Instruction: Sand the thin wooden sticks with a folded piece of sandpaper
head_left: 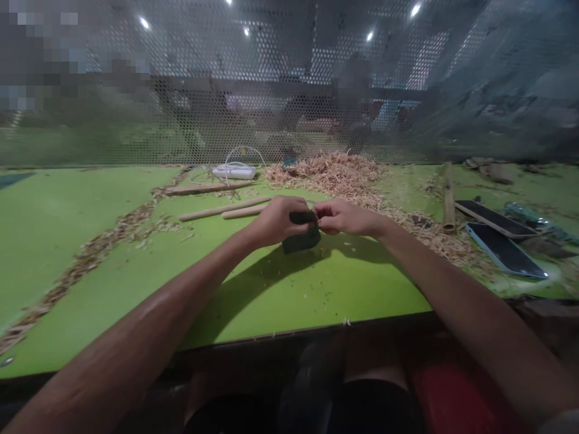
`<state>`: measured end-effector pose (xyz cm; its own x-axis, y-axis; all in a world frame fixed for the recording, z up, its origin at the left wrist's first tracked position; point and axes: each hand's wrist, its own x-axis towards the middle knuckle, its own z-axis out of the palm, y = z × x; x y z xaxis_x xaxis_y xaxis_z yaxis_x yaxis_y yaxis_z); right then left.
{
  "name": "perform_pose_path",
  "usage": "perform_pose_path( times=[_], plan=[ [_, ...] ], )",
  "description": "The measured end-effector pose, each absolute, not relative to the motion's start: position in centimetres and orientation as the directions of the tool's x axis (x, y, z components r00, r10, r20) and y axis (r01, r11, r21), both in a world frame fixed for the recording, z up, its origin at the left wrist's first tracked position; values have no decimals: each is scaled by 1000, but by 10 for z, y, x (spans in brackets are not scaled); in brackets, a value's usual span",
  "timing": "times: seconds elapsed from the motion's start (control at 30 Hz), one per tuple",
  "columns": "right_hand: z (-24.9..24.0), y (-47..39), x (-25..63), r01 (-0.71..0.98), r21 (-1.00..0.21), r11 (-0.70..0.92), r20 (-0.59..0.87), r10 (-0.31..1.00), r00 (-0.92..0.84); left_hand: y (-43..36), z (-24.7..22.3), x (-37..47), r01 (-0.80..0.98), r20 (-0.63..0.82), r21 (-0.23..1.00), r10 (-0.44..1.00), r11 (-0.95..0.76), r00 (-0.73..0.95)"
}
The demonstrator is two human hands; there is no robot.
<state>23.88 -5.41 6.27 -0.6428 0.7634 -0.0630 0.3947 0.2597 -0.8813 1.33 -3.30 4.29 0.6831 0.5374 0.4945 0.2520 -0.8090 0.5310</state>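
A dark block-like object is at the middle of the green table, with my left hand wrapped round its upper part. My right hand touches the object's right side, its fingers pinched together; what they hold, if anything, is too small to make out. Just left of my left hand, two smooth wooden sticks lie on the table, one partly hidden behind that hand.
Wood shavings are heaped at the back centre, and a strip of chips runs down the left. A white power strip lies at the back. Two phones and a bamboo piece lie right. Perforated mesh stands behind.
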Motion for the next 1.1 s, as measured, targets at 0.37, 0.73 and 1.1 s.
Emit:
perform_pose_path(
  times=[0.37,0.73,1.1],
  plan=[
    [61,-53,242,403,-898,178,-144,745,-651,-20,42,8,233,509,370,406,-899,759],
    [70,-51,252,237,-966,105,-24,875,-483,-11,50,-8,342,443,652,706,-677,553],
    [54,-46,246,338,-879,335,149,868,-474,-20,43,-1,243,127,912,790,-331,600]
  ],
)
